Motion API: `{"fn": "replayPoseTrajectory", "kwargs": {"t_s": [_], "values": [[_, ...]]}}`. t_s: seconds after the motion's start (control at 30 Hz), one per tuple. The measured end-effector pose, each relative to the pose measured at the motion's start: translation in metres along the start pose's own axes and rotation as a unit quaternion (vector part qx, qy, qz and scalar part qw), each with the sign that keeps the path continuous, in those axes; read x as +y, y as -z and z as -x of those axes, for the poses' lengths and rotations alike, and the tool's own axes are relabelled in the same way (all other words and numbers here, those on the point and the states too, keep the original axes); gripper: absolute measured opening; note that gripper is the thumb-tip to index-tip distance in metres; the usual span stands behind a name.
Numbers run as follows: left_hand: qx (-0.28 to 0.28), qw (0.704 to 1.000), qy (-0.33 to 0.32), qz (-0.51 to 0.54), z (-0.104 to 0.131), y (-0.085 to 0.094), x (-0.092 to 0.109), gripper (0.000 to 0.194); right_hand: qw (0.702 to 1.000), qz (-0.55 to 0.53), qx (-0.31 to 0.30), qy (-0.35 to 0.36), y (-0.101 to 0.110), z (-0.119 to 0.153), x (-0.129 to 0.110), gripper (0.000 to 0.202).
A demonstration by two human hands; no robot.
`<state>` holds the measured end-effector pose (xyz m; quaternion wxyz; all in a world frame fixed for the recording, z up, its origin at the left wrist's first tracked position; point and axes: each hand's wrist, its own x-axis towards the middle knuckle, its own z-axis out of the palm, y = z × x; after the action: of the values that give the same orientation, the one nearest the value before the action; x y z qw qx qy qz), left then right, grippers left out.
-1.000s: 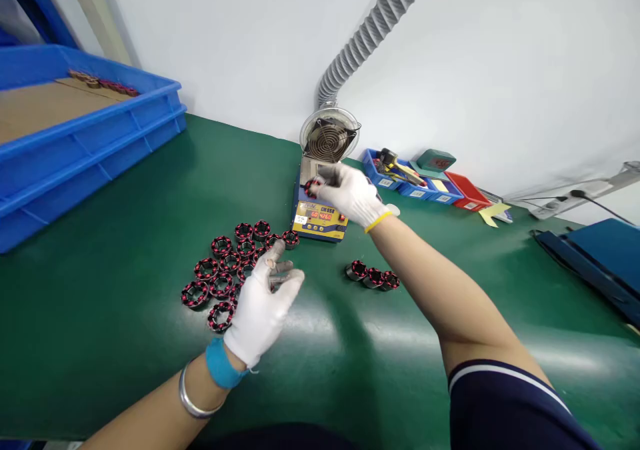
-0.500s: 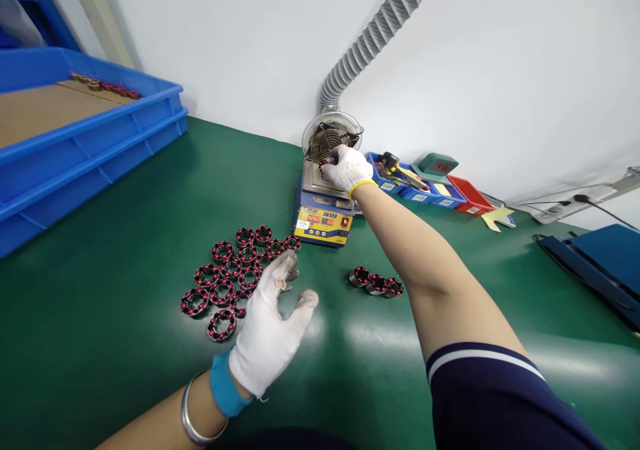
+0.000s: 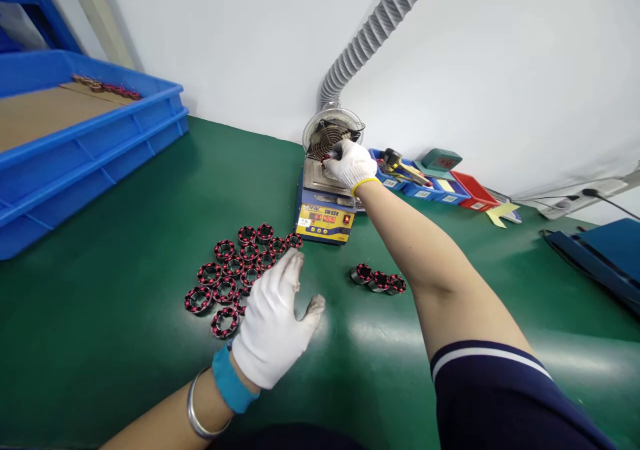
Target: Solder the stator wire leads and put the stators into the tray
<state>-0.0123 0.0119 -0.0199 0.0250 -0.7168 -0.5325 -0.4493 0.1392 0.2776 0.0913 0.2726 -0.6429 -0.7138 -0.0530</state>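
Observation:
My right hand (image 3: 352, 162), in a white knit glove, reaches over the solder pot (image 3: 326, 225) with its fingers closed on a stator (image 3: 326, 159). Only a small red and dark part of that stator shows; my fingers hide the rest. The yellow front panel has lit red digits. My gloved left hand (image 3: 275, 317) hovers low over the table, fingers stretched and thumb apart, holding nothing. Beside it and partly behind it stand several ring-shaped stators (image 3: 225, 290) with red and black windings. Three more stators (image 3: 379, 281) sit in a row beneath my right forearm.
A fume fan (image 3: 327, 137) with a grey corrugated duct (image 3: 367, 43) rises behind the pot. On the left stands a big blue crate (image 3: 100, 140) with more stators inside. To the right are small blue bins (image 3: 417, 191), a red bin (image 3: 475, 193) and a power strip (image 3: 585, 200).
My left hand has turned slightly, its fingers closer together. My right hand stays over the pot with the stator. The panel's digits have switched places, and the view has shifted slightly.

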Motion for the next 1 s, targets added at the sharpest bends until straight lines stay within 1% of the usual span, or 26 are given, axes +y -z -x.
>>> {"fn": "replayPoseTrajectory", "kwargs": {"t_s": [0.03, 0.1, 0.2, 0.3, 0.4, 0.53, 0.6, 0.63, 0.73, 0.8, 0.83, 0.9, 1.0], "values": [[-0.009, 0.999, -0.018, -0.048, -0.001, 0.0, -0.001, 0.052, 1.0, -0.001, 0.002, 0.001, 0.001, 0.0, 0.0, 0.037], [-0.047, 0.991, -0.033, -0.12, -0.002, 0.001, -0.005, 0.039, 1.0, 0.002, -0.004, 0.002, 0.001, 0.002, 0.0, 0.035], [-0.114, 0.978, -0.018, -0.173, -0.007, 0.005, -0.011, 0.02, 1.0, 0.009, -0.02, 0.006, 0.0, 0.008, -0.001, 0.029], [-0.15, 0.969, -0.004, -0.198, -0.011, 0.007, -0.017, 0.018, 1.0, 0.011, -0.02, 0.003, -0.001, 0.012, -0.001, 0.029], [-0.176, 0.961, 0.0, -0.213, -0.014, 0.007, -0.021, 0.021, 1.0, -0.018, -0.008, -0.013, 0.005, 0.012, 0.0, 0.033], [-0.197, 0.957, -0.018, -0.21, -0.014, 0.007, -0.026, 0.016, 0.994, -0.103, 0.016, -0.03, 0.027, 0.02, 0.001, 0.04], [-0.202, 0.958, -0.041, -0.2, -0.014, 0.006, -0.028, 0.012, 0.986, -0.164, 0.004, -0.041, 0.039, 0.033, 0.005, 0.041], [-0.205, 0.958, -0.054, -0.193, -0.013, 0.006, -0.028, 0.011, 0.977, -0.204, -0.013, -0.054, 0.045, 0.042, 0.008, 0.04], [-0.196, 0.962, -0.071, -0.174, -0.012, 0.004, -0.03, 0.012, 0.932, -0.332, -0.085, -0.117, 0.059, 0.075, 0.029, 0.036], [-0.183, 0.966, -0.066, -0.172, -0.011, 0.003, -0.032, 0.018, 0.908, -0.372, -0.133, -0.142, 0.069, 0.101, 0.052, 0.033], [-0.182, 0.966, -0.065, -0.173, -0.011, 0.002, -0.034, 0.02, 0.903, -0.373, -0.154, -0.147, 0.074, 0.115, 0.067, 0.031], [-0.191, 0.964, -0.071, -0.174, -0.011, 0.0, -0.037, 0.02, 0.904, -0.348, -0.187, -0.163, 0.086, 0.142, 0.099, 0.029], [-0.206, 0.961, -0.08, -0.165, -0.011, -0.003, -0.04, 0.014, 0.912, -0.263, -0.226, -0.217, 0.101, 0.184, 0.142, 0.031]]}}
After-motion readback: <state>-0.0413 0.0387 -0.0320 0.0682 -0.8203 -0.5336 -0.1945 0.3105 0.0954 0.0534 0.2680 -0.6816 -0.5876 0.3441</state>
